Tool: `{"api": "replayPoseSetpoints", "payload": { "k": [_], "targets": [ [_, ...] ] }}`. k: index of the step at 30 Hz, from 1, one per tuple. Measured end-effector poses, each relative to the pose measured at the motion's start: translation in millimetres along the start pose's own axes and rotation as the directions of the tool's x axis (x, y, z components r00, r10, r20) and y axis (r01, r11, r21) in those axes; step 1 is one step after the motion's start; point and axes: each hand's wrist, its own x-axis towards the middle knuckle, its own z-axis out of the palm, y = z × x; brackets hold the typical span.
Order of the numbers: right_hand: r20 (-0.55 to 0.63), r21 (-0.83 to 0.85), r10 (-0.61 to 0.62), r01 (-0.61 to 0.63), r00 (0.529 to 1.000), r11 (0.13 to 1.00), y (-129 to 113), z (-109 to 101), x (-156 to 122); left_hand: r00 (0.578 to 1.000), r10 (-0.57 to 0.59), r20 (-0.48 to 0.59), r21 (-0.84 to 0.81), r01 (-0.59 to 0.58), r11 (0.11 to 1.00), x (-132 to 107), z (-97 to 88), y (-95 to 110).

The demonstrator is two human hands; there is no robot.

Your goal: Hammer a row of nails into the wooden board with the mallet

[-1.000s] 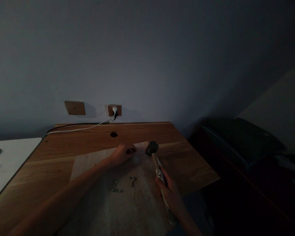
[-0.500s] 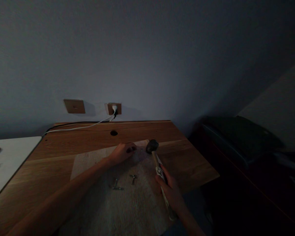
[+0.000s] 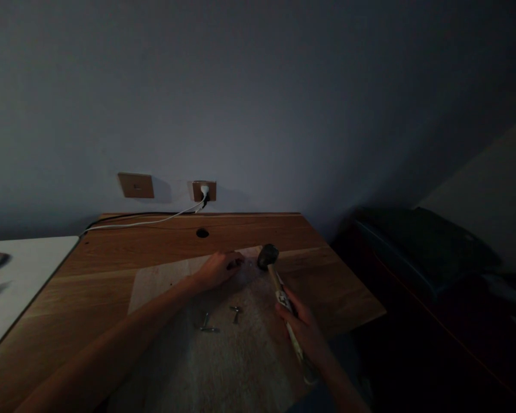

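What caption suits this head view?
Right hand grips a mallet; left hand rests beside its head on a mat.

The room is dim, with low bluish light. A wooden desk (image 3: 155, 246) stands against a plain pale wall (image 3: 258, 103). Just above the desk's back edge, a wooden socket (image 3: 204, 190) holds a white plug, and a blank wooden plate (image 3: 136, 185) sits to its left. A white cable (image 3: 155, 221) runs from the socket along the back of the desk. A round hole (image 3: 202, 233) pierces the desktop below the socket. A white table (image 3: 21, 275) adjoins the desk's left side. Dark, low furniture (image 3: 421, 246) stands to the right of the desk.
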Motion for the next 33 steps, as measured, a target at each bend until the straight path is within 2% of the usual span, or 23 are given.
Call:
{"api": "replayPoseSetpoints", "payload": {
  "k": [4,7,10,12,19,24,33],
  "targets": [
    [0.01,0.015,-0.037,0.037,0.999,0.999,-6.3,5.7,-3.7,1.0,-0.028,0.008,-0.039,0.029,0.999,0.3,-0.1,0.0],
    [0.097,-0.001,-0.06,0.061,0.993,0.998,-18.8,12.5,-8.7,0.999,-0.036,-0.009,-0.047,0.035,0.998,1.4,1.1,-2.4],
    [0.197,-0.014,0.0,0.003,0.98,1.0,-33.4,20.2,-14.5,0.999,-0.052,-0.007,-0.068,0.051,0.996,2.6,2.6,-5.6],
    [0.224,-0.031,0.054,-0.048,0.973,0.998,-39.7,24.4,-18.1,0.998,-0.063,-0.006,-0.079,0.063,0.995,3.2,3.1,-6.7],
    [0.207,-0.032,0.063,-0.058,0.976,0.998,-37.8,25.5,-22.9,0.997,-0.069,-0.025,-0.141,0.064,0.988,4.0,1.9,-5.2],
    [0.247,-0.027,0.017,-0.011,0.969,1.0,-31.8,28.1,-20.7,0.996,-0.061,-0.062,-0.147,0.051,0.988,4.2,3.1,-7.8],
    [0.222,-0.09,0.011,0.01,0.975,0.996,-34.4,28.4,-22.8,0.994,-0.091,-0.063,-0.11,0.083,0.99,4.1,0.2,-3.8]
  ]
}}
